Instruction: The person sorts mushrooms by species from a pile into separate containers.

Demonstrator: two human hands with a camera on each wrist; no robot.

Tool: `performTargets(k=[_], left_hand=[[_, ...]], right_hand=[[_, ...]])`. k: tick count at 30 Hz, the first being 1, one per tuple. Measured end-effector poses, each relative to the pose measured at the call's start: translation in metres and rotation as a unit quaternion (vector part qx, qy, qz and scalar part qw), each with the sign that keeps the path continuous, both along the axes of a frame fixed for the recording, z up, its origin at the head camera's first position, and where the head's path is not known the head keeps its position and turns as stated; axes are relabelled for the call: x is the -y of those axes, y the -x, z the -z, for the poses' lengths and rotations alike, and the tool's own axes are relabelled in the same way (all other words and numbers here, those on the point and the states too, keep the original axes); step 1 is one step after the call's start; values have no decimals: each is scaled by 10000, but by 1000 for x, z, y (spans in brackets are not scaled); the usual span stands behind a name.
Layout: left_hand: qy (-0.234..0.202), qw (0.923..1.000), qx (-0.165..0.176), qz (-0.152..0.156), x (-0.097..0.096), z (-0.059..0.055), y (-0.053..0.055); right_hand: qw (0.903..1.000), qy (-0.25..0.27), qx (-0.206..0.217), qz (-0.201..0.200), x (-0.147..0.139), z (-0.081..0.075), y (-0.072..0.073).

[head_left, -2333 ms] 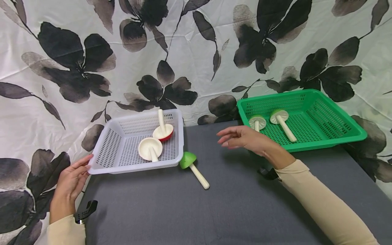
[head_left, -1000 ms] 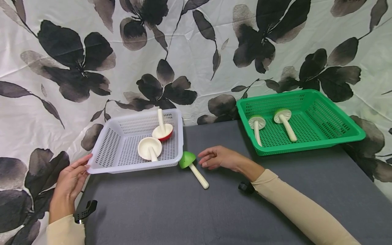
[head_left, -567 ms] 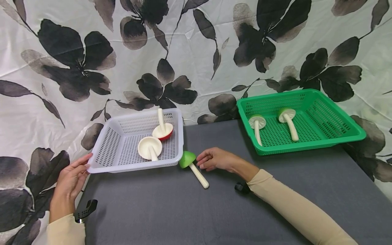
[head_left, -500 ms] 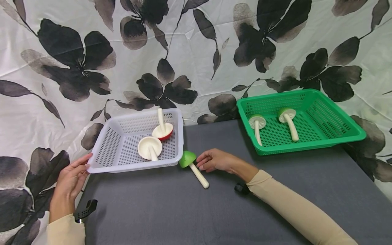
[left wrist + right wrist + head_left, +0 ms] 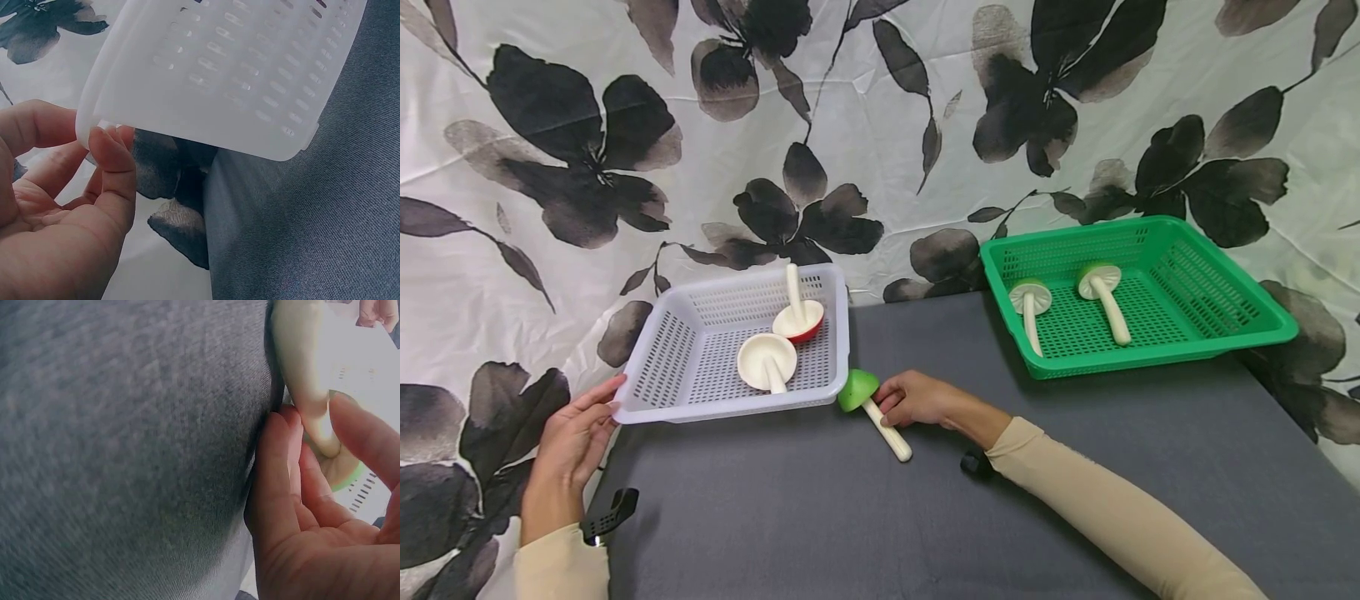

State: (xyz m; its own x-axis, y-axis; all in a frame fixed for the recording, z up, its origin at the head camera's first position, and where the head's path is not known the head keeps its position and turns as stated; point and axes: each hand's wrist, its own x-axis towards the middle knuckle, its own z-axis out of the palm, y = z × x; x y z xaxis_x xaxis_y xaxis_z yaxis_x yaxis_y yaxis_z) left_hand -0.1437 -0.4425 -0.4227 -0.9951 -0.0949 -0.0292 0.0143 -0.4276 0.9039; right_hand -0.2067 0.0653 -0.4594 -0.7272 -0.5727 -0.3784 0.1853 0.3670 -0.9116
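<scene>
A toy mushroom [image 5: 857, 390] with a green cap and a cream stem lies on the grey cloth, its cap against the white basket's right front corner. My right hand [image 5: 917, 398] has its thumb and fingers on either side of the stem; in the right wrist view the thumb touches the stem [image 5: 301, 362]. With thumb and fingers, my left hand [image 5: 576, 433] pinches the left corner of the white basket [image 5: 730, 412]. The left wrist view shows its rim [image 5: 90, 106] between them. Inside that basket a red-capped mushroom [image 5: 805, 321] and another mushroom [image 5: 766, 360] lie stem up.
A green basket [image 5: 1150, 360] stands at the back right, holding two green-capped mushrooms, one on the left [image 5: 1030, 300] and one nearer the middle [image 5: 1103, 287]. Behind the grey-covered table [image 5: 820, 517] hangs a white floral cloth [image 5: 887, 133].
My right hand has come from beside the green basket, left and down to the mushroom's stem, and its fingers have closed on it. The left hand has stayed at the white basket.
</scene>
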Motion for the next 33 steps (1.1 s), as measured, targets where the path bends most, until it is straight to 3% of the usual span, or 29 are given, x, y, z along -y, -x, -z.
performTargets(k=[7,17,33], left_hand=[[20,10000,-51,17,-1,1,1],[8,10000,-74,-21,-1,1,-1],[-19,10000,-70,14,0,3,-1]], right_hand=[[9998,52,214,18,-4,-2,-1],[9985,414,291,213,-34,-9,0],[9958,669,8,627,-77,-52,6]])
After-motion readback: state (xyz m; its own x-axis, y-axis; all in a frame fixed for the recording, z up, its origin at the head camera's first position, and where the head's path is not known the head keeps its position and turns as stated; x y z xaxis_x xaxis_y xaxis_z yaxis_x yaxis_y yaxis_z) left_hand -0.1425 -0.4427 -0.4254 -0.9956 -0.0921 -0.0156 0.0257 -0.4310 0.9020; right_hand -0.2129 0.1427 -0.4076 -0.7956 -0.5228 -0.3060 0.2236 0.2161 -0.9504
